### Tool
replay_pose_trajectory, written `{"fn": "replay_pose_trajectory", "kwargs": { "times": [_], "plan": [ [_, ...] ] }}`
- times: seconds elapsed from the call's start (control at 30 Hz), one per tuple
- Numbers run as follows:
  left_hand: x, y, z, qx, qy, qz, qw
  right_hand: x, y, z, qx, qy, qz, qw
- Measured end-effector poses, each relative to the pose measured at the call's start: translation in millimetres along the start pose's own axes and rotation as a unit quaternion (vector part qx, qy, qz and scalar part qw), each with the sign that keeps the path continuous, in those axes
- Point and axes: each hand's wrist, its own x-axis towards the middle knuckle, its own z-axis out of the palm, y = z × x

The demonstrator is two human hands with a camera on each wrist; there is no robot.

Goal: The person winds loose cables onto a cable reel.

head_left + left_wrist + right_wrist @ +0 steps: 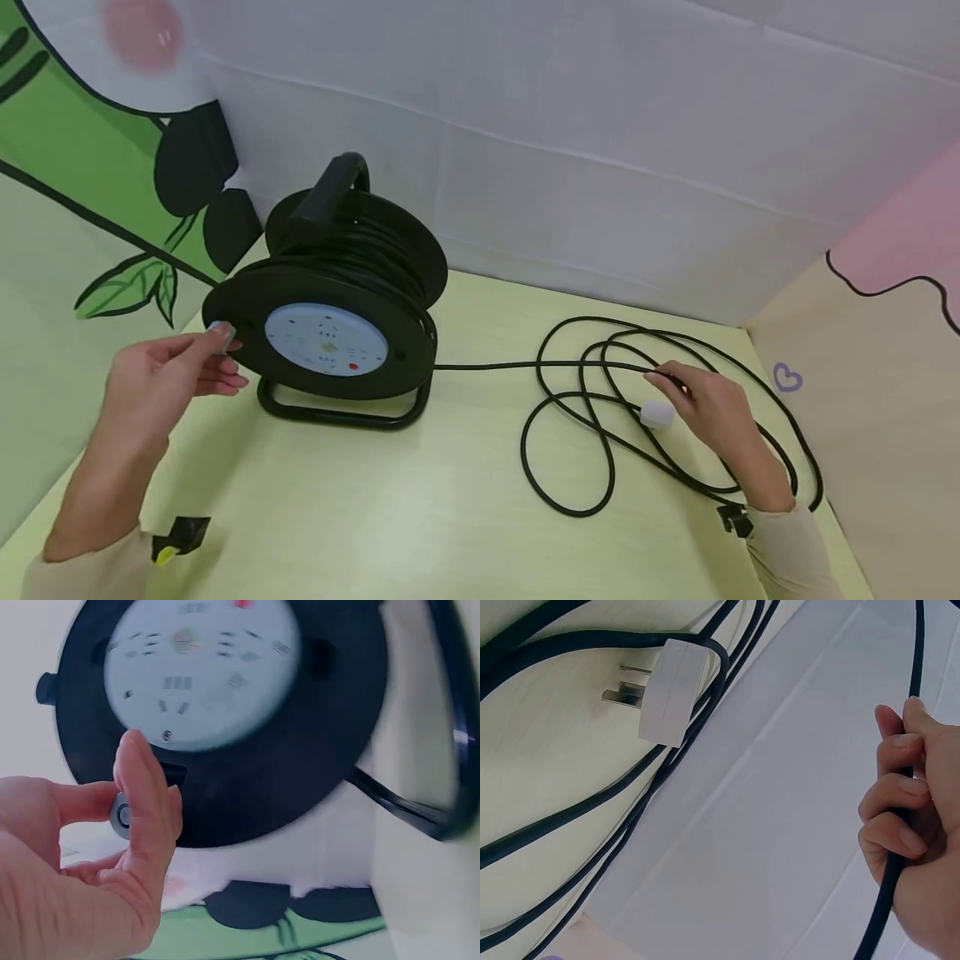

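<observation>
A black cable reel (330, 287) with a pale blue socket face (326, 337) stands upright on its frame at the table's back left. My left hand (217, 342) pinches a small grey knob (120, 813) on the reel's front rim, between thumb and forefinger. A black cable (487, 365) runs from the reel to the right and lies in several loose loops. My right hand (663, 382) grips this cable (889, 892), fingers curled round it. The cable's white plug (657, 414) lies on the table just left of that hand, its prongs bare (626, 694).
The yellow-green table (450, 517) is boxed in by fabric walls: green leaf print at the left, white at the back, pink at the right. Cable loops (570, 467) spread over the right half. A small purple heart (787, 377) marks the right wall.
</observation>
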Motion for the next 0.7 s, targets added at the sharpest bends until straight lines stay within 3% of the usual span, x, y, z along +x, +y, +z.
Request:
{"fn": "replay_pose_trajectory", "kwargs": {
  "times": [0.13, 0.27, 0.37, 0.47, 0.6, 0.7],
  "plan": [
    [-3.1, 20.7, 11.6, -0.106, 0.008, 0.024, 0.994, -3, 2, -3, 0.0, -0.015, 0.016, 1.0],
    [-8.4, 37.7, 33.4, -0.124, 0.01, 0.057, 0.9906, -10, 4, -8, 0.0, -0.027, 0.047, 0.999],
    [-13.5, 48.5, 51.5, -0.091, 0.009, 0.09, 0.9917, -13, 7, -11, -0.003, -0.032, 0.065, 0.997],
    [-19.3, 56.3, 68.6, -0.006, 0.009, 0.121, 0.9926, -16, 9, -15, -0.005, -0.026, 0.066, 0.997],
    [-27.1, 61.7, 88.9, 0.094, 0.009, 0.148, 0.9844, -17, 13, -21, -0.008, -0.006, 0.065, 0.998],
    [-31.7, 61.8, 103.4, 0.113, 0.0, 0.166, 0.9797, -19, 15, -26, -0.002, 0.003, 0.071, 0.997]
  ]
}}
